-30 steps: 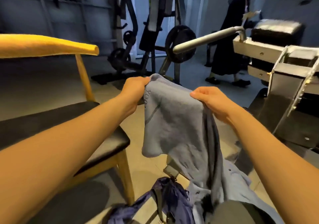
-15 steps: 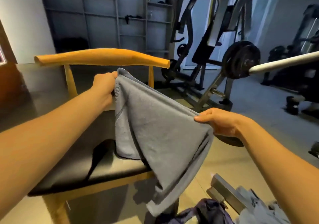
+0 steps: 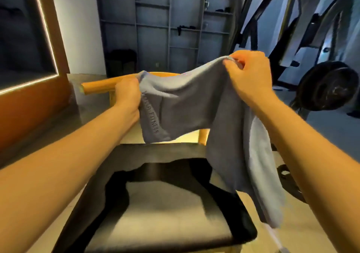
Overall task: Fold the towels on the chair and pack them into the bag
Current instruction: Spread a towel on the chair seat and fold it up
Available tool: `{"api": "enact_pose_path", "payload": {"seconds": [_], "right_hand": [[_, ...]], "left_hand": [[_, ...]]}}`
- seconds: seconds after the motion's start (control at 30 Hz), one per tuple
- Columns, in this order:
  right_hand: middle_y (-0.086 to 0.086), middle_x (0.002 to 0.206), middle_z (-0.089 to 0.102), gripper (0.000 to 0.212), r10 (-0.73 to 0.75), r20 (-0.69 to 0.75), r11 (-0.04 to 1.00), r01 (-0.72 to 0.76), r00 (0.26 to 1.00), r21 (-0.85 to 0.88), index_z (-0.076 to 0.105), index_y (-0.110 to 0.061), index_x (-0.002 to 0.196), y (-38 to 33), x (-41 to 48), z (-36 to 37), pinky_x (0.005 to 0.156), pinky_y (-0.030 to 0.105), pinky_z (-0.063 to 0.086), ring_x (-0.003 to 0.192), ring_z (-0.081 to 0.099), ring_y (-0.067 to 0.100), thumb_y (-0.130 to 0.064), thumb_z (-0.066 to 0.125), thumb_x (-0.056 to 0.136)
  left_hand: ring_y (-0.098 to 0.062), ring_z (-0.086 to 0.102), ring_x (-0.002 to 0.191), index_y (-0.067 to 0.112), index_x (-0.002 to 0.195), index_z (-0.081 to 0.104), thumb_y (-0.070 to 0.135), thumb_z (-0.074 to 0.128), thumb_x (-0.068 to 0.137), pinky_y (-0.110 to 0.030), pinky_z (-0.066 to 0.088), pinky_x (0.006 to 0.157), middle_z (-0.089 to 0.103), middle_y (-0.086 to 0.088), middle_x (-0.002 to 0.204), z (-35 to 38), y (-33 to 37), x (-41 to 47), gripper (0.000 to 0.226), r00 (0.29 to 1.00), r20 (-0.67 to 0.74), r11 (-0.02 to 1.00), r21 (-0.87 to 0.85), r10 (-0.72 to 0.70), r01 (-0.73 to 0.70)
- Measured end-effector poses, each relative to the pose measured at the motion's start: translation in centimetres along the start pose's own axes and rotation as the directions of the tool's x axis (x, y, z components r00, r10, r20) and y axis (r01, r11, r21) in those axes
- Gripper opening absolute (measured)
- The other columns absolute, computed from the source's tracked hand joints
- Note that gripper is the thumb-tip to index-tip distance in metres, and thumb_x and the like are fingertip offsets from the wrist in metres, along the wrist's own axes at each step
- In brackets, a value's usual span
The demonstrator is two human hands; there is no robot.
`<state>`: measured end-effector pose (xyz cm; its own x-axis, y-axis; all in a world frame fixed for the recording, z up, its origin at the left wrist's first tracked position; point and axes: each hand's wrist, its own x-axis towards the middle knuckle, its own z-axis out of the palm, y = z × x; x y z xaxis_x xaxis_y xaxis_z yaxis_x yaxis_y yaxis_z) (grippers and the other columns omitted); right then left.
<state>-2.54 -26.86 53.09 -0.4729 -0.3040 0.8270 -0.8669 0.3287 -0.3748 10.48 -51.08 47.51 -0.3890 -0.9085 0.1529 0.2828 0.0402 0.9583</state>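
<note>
Head view: I see left hand (image 3: pixel 126 93) and right hand (image 3: pixel 251 73) pinching the grey towel (image 3: pixel 187 104); chair (image 3: pixel 175 204) below the grip, weight plate (image 3: pixel 327 86) to its right; "FITNESS" beside the left pinch.

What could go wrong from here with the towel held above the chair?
The grey towel hangs unevenly: its long end droops past the right edge of the chair seat, so the fold may come out crooked. The right hand pinches only a bunched corner, which might slip.

Grey towel (image 3: pixel 196 104) hangs above black-seated chair (image 3: pixel 175 204).
</note>
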Motion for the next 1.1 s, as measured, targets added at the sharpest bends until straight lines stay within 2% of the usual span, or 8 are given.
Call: {"api": "enact_pose_path", "payload": {"seconds": [0.2,0.4,0.57,0.7,0.77,0.9,1.0,1.1], "right_hand": [[-0.003,0.052,0.042,0.037,-0.069,0.297,0.997,0.057,0.952,0.047,0.053,-0.020,0.064,0.0,-14.2,4.0,0.053,0.044,0.038,0.054,0.043,0.018,-0.033,0.062,0.097],[-0.005,0.064,0.058,0.026,0.009,0.745,0.995,0.071,0.667,-0.076,0.066,-0.021,0.078,-0.5,-26.9,6.9,0.058,0.041,0.044,0.060,0.050,0.016,-0.036,0.060,0.099],[0.000,0.070,0.066,0.024,-0.003,0.872,0.989,0.128,0.490,-0.069,0.074,-0.021,0.086,-2.5,-28.5,6.0,0.058,0.041,0.046,0.062,0.057,0.016,-0.039,0.062,0.097],[0.000,0.071,0.073,0.032,0.035,0.968,0.992,-0.129,0.248,-0.002,0.076,-0.011,0.079,-4.1,-27.7,4.5,0.072,0.035,0.059,0.065,0.067,0.013,-0.038,0.067,0.096],[0.005,0.075,0.075,0.028,0.048,0.949,0.969,-0.246,0.313,0.032,0.076,-0.010,0.083,-3.5,-27.7,4.3,0.075,0.034,0.061,0.069,0.071,0.016,-0.030,0.064,0.099],[-0.005,0.078,0.070,0.014,0.375,0.520,0.925,-0.349,0.768,-0.152,0.072,-0.027,0.090,2.1,-26.4,4.1,0.072,0.038,0.062,0.076,0.068,0.015,-0.026,0.061,0.099],[-0.001,0.092,0.066,0.028,0.593,0.363,0.779,-0.399,0.719,-0.484,0.062,-0.020,0.108,6.3,-25.3,3.5,0.064,0.034,0.048,0.083,0.061,0.019,-0.046,0.061,0.096],[0.004,0.093,0.063,0.045,0.672,0.430,0.725,-0.416,0.603,-0.549,0.055,-0.015,0.099,7.5,-25.6,4.3,0.058,0.032,0.043,0.082,0.060,0.023,-0.058,0.064,0.090]], "left_hand": [[-0.007,0.048,0.074,0.011,0.083,0.057,0.010,0.048,0.102,-0.021,0.039,0.065,0.053,-0.002,0.081,-6.7,-5.6,-5.4,0.021,0.921,0.216,0.900,0.232,0.323,-0.370],[-0.019,0.039,0.064,0.013,0.058,0.049,0.031,0.047,0.071,-0.035,0.034,0.066,0.047,-0.001,0.060,-15.0,-12.8,-8.2,0.022,0.831,0.556,0.716,0.569,0.026,-0.403],[-0.015,0.038,0.059,0.016,0.051,0.050,0.032,0.050,0.071,-0.036,0.036,0.065,0.046,0.000,0.055,-18.9,-13.0,-9.6,0.026,0.598,0.674,0.527,0.728,-0.434,-0.438],[-0.021,0.063,0.064,0.011,0.066,0.071,0.028,0.065,0.090,-0.033,0.050,0.067,0.069,-0.003,0.064,-18.8,-12.8,-8.5,0.031,0.769,0.606,0.544,0.723,-0.204,-0.426],[-0.024,0.068,0.081,0.019,0.080,0.072,0.030,0.067,0.091,-0.036,0.054,0.073,0.072,-0.001,0.078,-18.5,-13.9,-7.2,0.016,0.862,0.505,0.439,0.784,-0.037,-0.440],[-0.034,0.061,0.108,0.016,0.110,0.066,0.051,0.067,0.089,-0.039,0.051,0.084,0.068,-0.011,0.116,-18.7,-17.3,-4.7,0.041,0.944,0.315,0.223,0.932,-0.101,-0.287],[-0.039,0.059,0.107,0.014,0.101,0.064,0.062,0.071,0.081,-0.044,0.052,0.084,0.065,-0.014,0.113,-18.1,-18.2,-4.5,0.053,0.976,0.198,0.162,0.970,-0.094,-0.181],[-0.039,0.064,0.101,0.011,0.101,0.069,0.048,0.079,0.079,-0.043,0.051,0.083,0.069,-0.015,0.105,-17.2,-18.8,-4.7,0.044,0.990,0.090,0.294,0.954,-0.113,-0.053]]}}
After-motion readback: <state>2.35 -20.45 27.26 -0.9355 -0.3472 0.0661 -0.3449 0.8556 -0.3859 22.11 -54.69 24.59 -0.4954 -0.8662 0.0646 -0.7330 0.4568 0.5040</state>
